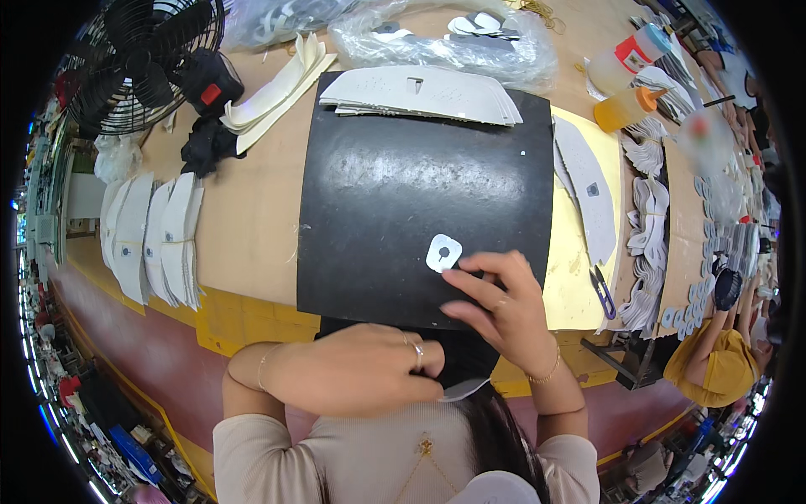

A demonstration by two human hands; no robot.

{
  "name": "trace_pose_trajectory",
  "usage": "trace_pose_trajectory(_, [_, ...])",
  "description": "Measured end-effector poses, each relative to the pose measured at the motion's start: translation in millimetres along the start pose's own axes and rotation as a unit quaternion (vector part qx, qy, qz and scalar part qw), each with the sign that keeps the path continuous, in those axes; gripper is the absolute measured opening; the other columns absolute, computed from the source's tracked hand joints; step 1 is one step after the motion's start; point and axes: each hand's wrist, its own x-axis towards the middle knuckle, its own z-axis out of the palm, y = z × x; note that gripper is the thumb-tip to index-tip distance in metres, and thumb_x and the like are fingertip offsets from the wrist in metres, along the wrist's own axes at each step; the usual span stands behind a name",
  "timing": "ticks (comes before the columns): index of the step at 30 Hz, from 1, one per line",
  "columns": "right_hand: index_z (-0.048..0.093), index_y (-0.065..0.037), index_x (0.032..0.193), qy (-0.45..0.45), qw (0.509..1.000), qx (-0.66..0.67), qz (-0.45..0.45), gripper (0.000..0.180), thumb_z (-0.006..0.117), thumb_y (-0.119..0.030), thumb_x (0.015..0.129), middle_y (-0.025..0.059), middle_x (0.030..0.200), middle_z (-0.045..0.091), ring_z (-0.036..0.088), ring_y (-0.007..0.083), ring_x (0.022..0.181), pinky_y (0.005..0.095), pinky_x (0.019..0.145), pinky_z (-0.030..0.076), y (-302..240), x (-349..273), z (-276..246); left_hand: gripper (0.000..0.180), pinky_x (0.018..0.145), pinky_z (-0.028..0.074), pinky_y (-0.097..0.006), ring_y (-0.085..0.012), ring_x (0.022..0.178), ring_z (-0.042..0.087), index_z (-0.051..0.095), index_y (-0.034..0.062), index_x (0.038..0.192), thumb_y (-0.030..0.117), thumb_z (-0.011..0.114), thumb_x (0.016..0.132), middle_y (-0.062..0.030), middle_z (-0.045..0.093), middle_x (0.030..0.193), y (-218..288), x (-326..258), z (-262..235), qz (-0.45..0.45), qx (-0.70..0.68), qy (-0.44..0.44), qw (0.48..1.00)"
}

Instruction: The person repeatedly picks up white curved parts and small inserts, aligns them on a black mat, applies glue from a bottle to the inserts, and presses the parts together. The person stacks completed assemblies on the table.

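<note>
On the black mat (378, 202) lies a small white patch (434, 261) with rounded corners and a dark keyhole-shaped mark in its middle. My right hand (508, 307) is just beside it, fingertips at its lower right edge and the thumb apart; whether they touch the patch is unclear. My left hand (361, 370) is in front of the mat's near edge, over my lap, with its fingers curled inward. A thin, curved white edge (466, 389) shows near those fingers, but what they hold is hidden.
Grey-white curved panels (428, 94) are stacked on the mat's far edge. A yellow sheet (567, 286) at right carries another panel (588, 193) and thread snips (602, 292). Glue bottles (625, 109) stand far right; a black fan (143, 63) and bundled panels (134, 239) are left.
</note>
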Motion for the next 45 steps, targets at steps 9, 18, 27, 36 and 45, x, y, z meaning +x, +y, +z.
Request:
trace_pose_trajectory(9, [0.073, 0.001, 0.101, -0.121, 0.962, 0.132, 0.205, 0.025, 0.080, -0.015, 0.083, 0.0122, 0.094, 0.071, 0.070, 0.0257, 0.082, 0.0332, 0.073, 0.054, -20.1, -35.1, -18.3, 0.012, 0.102, 0.044, -0.040, -0.0260, 0.129, 0.054, 0.079, 0.0052, 0.096, 0.009, 0.075, 0.085, -0.0139, 0.059, 0.139, -33.8, -9.8, 13.4, -0.241, -0.233, 0.213, 0.918])
trace_pose_trajectory(18, [0.074, 0.000, 0.097, -0.055, 0.961, 0.134, 0.236, 0.012, 0.074, -0.007, 0.087, 0.0106, 0.090, 0.070, 0.068, 0.0238, 0.075, 0.0311, 0.064, 0.053, -14.8, -37.0, -22.1, 0.014, 0.089, 0.051, -0.035, -0.0253, 0.116, 0.061, 0.077, 0.0079, 0.102, 0.015, 0.072, 0.091, -0.0128, 0.047, 0.150, -31.8, -7.7, 30.7, -0.259, -0.270, 0.225, 0.900])
trace_pose_trajectory(27, [0.073, 0.002, 0.093, -0.048, 0.954, 0.132, 0.263, 0.013, 0.078, -0.004, 0.082, 0.0112, 0.086, 0.071, 0.069, 0.0211, 0.076, 0.0287, 0.066, 0.052, -15.7, -35.3, -25.8, 0.012, 0.102, 0.042, -0.037, -0.0266, 0.126, 0.055, 0.078, 0.0063, 0.096, 0.010, 0.075, 0.085, -0.0142, 0.055, 0.144, -28.4, -3.6, 31.6, -0.287, -0.290, 0.241, 0.881])
trace_pose_trajectory(36, [0.073, -0.001, 0.099, 0.029, 0.953, 0.096, 0.287, 0.013, 0.074, -0.006, 0.087, 0.0111, 0.086, 0.070, 0.068, 0.0234, 0.073, 0.0294, 0.066, 0.051, -10.0, -17.3, -16.2, 0.021, 0.062, 0.048, -0.023, -0.0061, 0.073, 0.061, 0.066, 0.0024, 0.106, 0.004, 0.076, 0.087, -0.0043, 0.068, 0.087, -37.4, 0.7, 26.2, -0.323, -0.192, 0.337, 0.863])
trace_pose_trajectory(45, [0.069, -0.004, 0.108, 0.082, 0.969, 0.011, 0.235, 0.032, 0.083, -0.011, 0.080, 0.0109, 0.095, 0.070, 0.067, 0.0213, 0.076, 0.0294, 0.063, 0.051, 3.2, 15.1, -7.0, 0.031, 0.063, 0.049, -0.019, -0.0050, 0.075, 0.062, 0.061, 0.0020, 0.108, 0.001, 0.081, 0.083, -0.0018, 0.063, 0.081, -64.3, 4.8, 21.1, -0.340, -0.175, 0.408, 0.829])
